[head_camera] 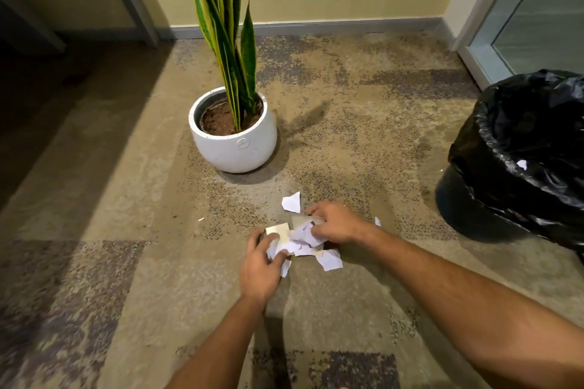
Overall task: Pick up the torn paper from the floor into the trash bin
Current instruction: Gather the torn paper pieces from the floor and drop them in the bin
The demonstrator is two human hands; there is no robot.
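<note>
Head view
Surroundings: a white pot (pixel 233 139) with a tall striped plant (pixel 227 25) stands on the carpet (pixel 94 230) beyond my hands, well apart from the pile. The bin (pixel 518 161), lined with a black bag, stands to my right, near my right forearm; a white scrap (pixel 522 164) lies inside it.
In the way: nothing lies between the pile and the bin but bare carpet and one small bit (pixel 377 222).
Paper: the pile (pixel 303 238) lies on the carpet between my hands, its long axis running left to right. One piece (pixel 291 201) lies just beyond it, its point aimed away from me; another (pixel 329 260) lies at the near right edge.
Left hand (pixel 260 265): fingers curled, pinching the pile's left side.
Right hand (pixel 336 223): fingers curled over the pile's right side, gripping paper.
</note>
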